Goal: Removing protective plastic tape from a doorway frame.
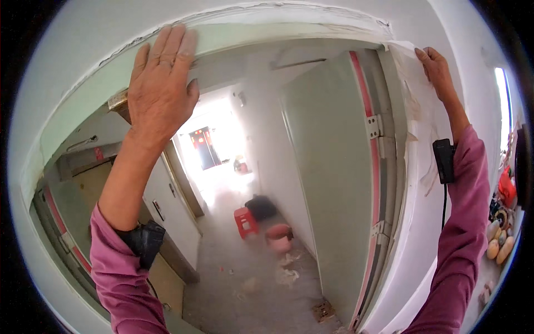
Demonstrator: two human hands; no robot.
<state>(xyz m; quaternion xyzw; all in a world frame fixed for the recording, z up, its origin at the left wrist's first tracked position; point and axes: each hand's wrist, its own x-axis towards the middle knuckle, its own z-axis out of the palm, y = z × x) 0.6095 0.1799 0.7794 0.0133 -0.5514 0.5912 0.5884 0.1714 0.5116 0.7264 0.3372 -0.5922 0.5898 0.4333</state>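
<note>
My left hand (160, 87) lies flat, back towards me, against the pale green head of the door frame (267, 36). Its fingers reach the rough edge where the frame meets the white wall (104, 25). At the upper right corner of the frame, my right hand (439, 75) pinches what looks like a thin white sheet (413, 79), creased and torn along the jamb. The fingertips are partly turned from view. Below it, the grey-green door (333, 167) stands swung open on its hinges (374, 127).
Beyond the doorway, a red plastic stool (245, 222), a black bag-like item (261, 207) and a pinkish container (279, 238) stand on the corridor floor (225, 300). Crumpled scraps (288, 275) lie nearby. A bracket-like block (119, 101) juts out left. Assorted goods (500, 242) sit far right.
</note>
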